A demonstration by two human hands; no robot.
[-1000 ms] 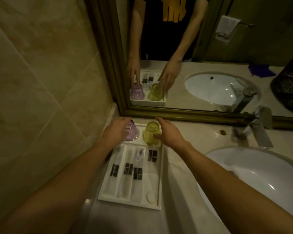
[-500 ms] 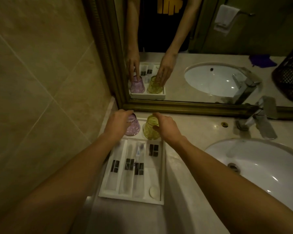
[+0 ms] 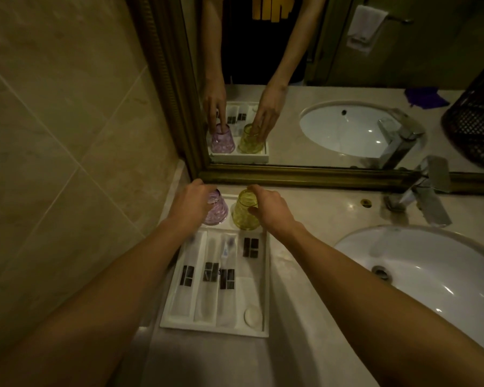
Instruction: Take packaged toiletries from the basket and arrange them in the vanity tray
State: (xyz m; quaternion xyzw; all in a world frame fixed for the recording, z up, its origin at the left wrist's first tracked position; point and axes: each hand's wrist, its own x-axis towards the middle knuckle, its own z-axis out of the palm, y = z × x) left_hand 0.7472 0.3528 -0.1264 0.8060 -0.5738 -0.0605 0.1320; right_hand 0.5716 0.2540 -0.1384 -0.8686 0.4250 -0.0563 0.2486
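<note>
- The vanity tray lay on the counter at its left end, beside the sink, its long axis running from the near counter edge toward the mirror.
- In the tray's near compartments lay the packaged toiletries, long sachets set lengthwise side by side; a small round item, probably a soap though the light was too poor to be sure, sat at the near right corner.
- At the tray's far edge stood two inverted tumblers: the purple glass toward the far left corner, the yellow glass just right of it, apart from each other.
- The left hand was curled around the purple glass, fingers over its upturned base.
- The right hand gripped the yellow glass between thumb and fingers.
- The basket appeared only as a reflection at the mirror's right edge, placing it well to the right of both hands, beyond the sink. In my judgement the right hand was the nearer for any further pick from it.
- Neither hand held a toiletry, and the tray looked close to full.
</note>
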